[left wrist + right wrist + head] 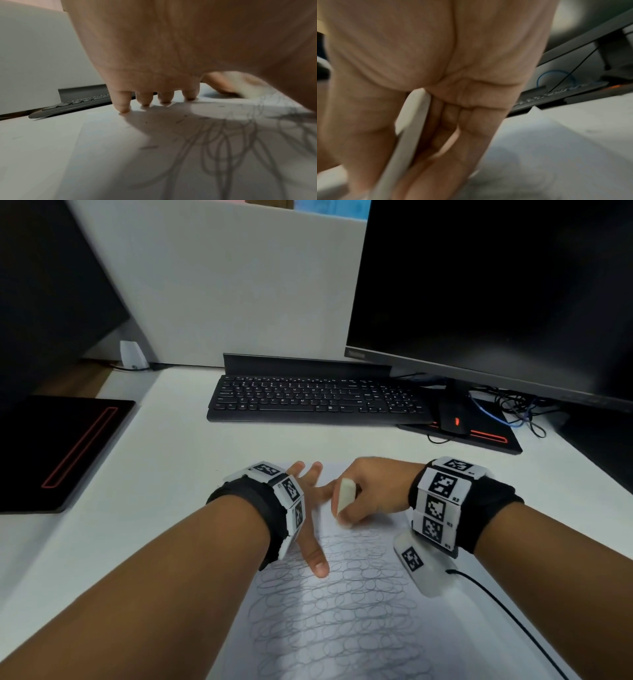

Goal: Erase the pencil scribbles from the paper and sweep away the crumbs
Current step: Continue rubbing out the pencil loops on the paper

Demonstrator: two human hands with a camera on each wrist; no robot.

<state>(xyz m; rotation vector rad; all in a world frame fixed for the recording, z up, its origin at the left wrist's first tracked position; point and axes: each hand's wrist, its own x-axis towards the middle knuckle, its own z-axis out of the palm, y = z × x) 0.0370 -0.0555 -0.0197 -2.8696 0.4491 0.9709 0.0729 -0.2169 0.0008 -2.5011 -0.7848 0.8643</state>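
A white sheet of paper [346, 642] lies on the desk in front of me, covered in looping pencil scribbles [335, 607]; its far strip looks blank. My left hand [310, 508] lies flat on the sheet's left part, fingers spread and thumb pointing towards me. In the left wrist view its fingertips [122, 108] press down, with scribbles [231, 148] and small dark crumbs [147, 147] on the paper [120, 162]. My right hand [370, 491] grips a white eraser [344, 501] whose lower end touches the sheet at the scribbles' far edge. The eraser [412, 121] shows between thumb and fingers.
A black keyboard [315, 398] lies beyond the paper, with a mouse [454, 419] on a black pad and tangled cables to its right. A dark monitor [496, 285] stands back right. Another black pad [58, 450] lies at the left. A thin cable [513, 614] trails from my right wrist.
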